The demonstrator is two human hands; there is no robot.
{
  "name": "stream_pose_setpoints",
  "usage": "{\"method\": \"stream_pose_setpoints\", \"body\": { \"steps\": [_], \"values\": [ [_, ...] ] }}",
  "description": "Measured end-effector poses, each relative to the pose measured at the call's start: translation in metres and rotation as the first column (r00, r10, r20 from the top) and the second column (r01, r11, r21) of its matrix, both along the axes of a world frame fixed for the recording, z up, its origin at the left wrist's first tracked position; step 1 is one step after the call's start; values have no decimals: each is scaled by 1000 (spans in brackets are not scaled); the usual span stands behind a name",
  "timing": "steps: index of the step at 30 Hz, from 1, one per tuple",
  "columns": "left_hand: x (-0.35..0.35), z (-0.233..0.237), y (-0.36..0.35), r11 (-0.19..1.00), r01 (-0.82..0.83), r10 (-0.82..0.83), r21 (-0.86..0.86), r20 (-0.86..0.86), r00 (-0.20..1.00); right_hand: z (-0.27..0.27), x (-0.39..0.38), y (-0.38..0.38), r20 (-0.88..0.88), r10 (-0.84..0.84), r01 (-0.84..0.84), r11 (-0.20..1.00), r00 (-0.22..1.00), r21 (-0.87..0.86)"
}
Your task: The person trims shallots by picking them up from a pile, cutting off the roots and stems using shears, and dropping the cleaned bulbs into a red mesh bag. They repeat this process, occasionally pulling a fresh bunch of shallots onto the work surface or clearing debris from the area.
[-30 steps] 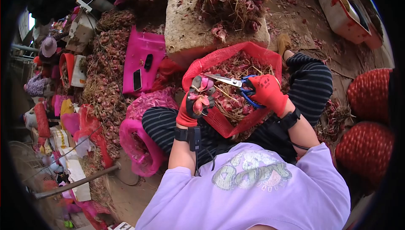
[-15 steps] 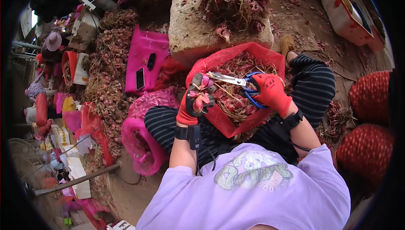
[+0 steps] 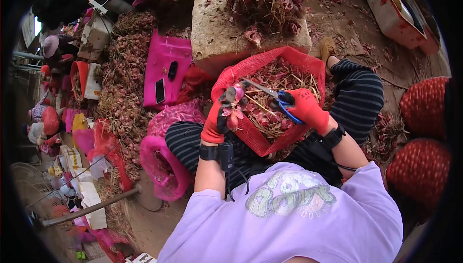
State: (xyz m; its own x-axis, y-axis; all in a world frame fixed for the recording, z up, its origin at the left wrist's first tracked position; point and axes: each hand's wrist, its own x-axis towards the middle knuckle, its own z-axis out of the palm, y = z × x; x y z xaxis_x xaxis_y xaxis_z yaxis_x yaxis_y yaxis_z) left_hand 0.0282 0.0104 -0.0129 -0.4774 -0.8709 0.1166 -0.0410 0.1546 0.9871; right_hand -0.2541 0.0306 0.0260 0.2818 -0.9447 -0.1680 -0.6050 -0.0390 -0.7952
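My left hand (image 3: 221, 116), in a red glove with a dark palm, is closed around a small bunch of shallots (image 3: 234, 112). Scissors (image 3: 264, 89) with blue handles are in my right hand (image 3: 306, 107), which wears a red glove. Their blades point left, the tips close to the top of the bunch. Below both hands a red mesh bag (image 3: 260, 142) stands with its mouth spread wide. Loose shallots and dry stalks (image 3: 275, 118) lie inside it.
Ahead, a foam box (image 3: 207, 26) bears a heap of shallots with dry stalks (image 3: 270, 2). A phone (image 3: 160, 91) lies on pink plastic (image 3: 153, 65) at left. Full red mesh sacks (image 3: 419, 176) stand at right, and a white box (image 3: 395, 17) is at far right.
The scissors have turned so their tips point more upward, and the blades look closer together. My left hand has tilted slightly, with the bunch shifted a little right and still held.
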Motion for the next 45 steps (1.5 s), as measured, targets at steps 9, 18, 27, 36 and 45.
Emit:
{"method": "stream_pose_setpoints", "body": {
  "steps": [9, 18, 27, 36, 45],
  "values": [
    [14, -14, 5, 993, -84, 95, -85, 125, 988, -3, -3, -2, -312, -65, -85, 892, 948, -444],
    [-5, 8, 11, 884, 20, 157, 467, -337, 928, 5, -7, -5, -502, -35, -186, 905, 864, -384],
    [2, 9, -7, 816, -56, 155, 575, -125, 980, 9, -9, -9, -271, -47, -14, 976, 961, -219],
    [-15, 14, 17, 927, -174, 267, 332, -259, 928, -4, 6, -5, -36, -35, 19, 930, 999, -368],
    [-45, 9, 24, 875, 126, 51, 467, -350, 936, 1, 35, -19, 412, 112, 108, 873, 904, -476]
  ]
}}
